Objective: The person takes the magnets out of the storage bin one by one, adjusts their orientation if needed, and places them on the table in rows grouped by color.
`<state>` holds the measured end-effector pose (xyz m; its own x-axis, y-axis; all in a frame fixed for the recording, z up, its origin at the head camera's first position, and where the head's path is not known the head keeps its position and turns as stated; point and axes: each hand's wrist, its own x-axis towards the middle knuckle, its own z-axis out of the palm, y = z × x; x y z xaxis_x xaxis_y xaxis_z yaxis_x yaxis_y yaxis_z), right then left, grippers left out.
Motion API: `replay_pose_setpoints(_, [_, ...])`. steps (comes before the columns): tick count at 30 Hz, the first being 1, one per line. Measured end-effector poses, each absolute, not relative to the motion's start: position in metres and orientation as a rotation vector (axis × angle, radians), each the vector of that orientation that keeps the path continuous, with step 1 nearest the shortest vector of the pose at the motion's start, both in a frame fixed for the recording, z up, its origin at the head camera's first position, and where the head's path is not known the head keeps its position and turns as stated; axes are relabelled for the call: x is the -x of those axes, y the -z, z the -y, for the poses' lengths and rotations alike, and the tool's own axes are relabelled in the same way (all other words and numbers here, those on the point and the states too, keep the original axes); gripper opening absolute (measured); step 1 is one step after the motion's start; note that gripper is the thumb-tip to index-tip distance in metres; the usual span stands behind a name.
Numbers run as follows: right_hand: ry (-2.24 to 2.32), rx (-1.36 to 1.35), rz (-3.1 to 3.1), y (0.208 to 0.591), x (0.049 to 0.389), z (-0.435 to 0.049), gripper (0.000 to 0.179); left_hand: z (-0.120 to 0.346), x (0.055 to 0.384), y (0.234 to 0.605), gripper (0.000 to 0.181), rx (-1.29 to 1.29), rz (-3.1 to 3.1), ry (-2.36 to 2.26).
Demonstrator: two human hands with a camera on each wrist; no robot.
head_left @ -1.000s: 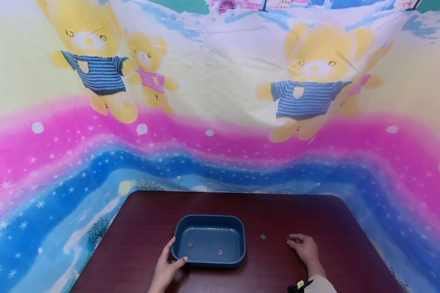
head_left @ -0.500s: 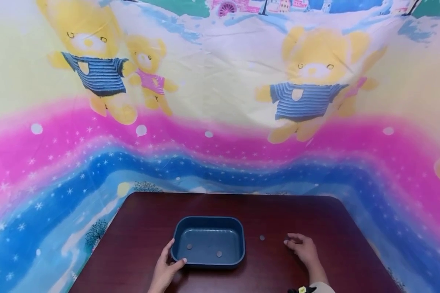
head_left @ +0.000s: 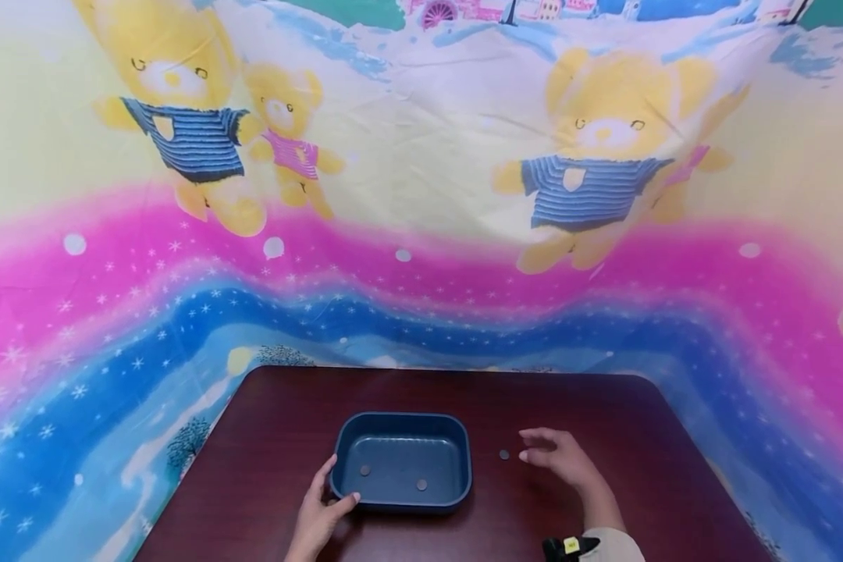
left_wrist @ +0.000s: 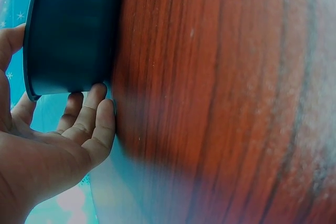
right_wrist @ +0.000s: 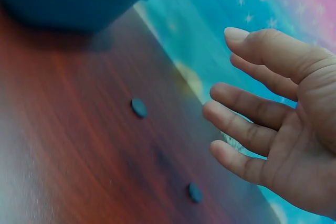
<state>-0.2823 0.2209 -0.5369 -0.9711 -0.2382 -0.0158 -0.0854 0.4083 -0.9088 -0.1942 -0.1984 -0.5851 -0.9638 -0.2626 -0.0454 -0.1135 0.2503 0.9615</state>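
A deep blue rectangular box point(head_left: 407, 503) without a lid stands on the table. My left hand point(head_left: 318, 515) holds it at its near left corner, thumb at the near rim and fingers against the left side point(left_wrist: 73, 35). Inside lie two small round coin-like discs, one on the left point(head_left: 364, 471) and one on the right point(head_left: 421, 485). Right of the box, a dark disc point(head_left: 503, 454) lies on the table. My right hand point(head_left: 565, 460) hovers just right of it, fingers spread and empty. The right wrist view shows another disc point(right_wrist: 194, 192) on the table, hidden by the hand in the head view.
The dark red wood table point(head_left: 288, 421) has rounded far corners. A cloth printed with bears point(head_left: 421, 179) hangs behind it and along both sides. A black strap with a yellow tag point(head_left: 570, 545) sits at my right wrist, by a pale sleeve point(head_left: 613, 546).
My right hand, its thumb and finger earlier together at the farther-right disc, has parted its fingers and moved left towards the disc nearer the box. My left hand and the box stay put.
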Motion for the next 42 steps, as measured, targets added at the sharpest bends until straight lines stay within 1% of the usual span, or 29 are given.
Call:
replay_pose_setpoints(7, [1.622,0.426,-2.410,0.524,0.285,-0.203,0.047,0.198,0.194,0.586,0.079,-0.361,2.360,1.836])
replay_pose_setpoints(11, [1.636,0.481,-2.343,0.522,0.289,-0.189,0.046,0.198,0.193,0.586,0.080,-0.361,2.350,1.858])
replay_pose_setpoints(18, [1.599,0.534,-2.327,0.506,0.297,-0.155,0.042,0.198,0.194,0.586,0.079,-0.367,2.347,1.855])
replay_pose_setpoints(26, [1.603,0.621,-2.247,0.511,0.312,-0.128,0.041,0.198,0.194,0.586,0.079,-0.357,2.340,1.892])
replay_pose_setpoints(32, [1.571,0.658,-2.217,0.519,0.317,-0.102,0.034,0.198,0.194,0.587,0.079,-0.337,2.336,1.885])
replay_pose_setpoints(42, [1.540,0.623,-2.173,0.525,0.328,-0.071,0.035,0.197,0.195,0.586,0.078,-0.353,2.322,1.896])
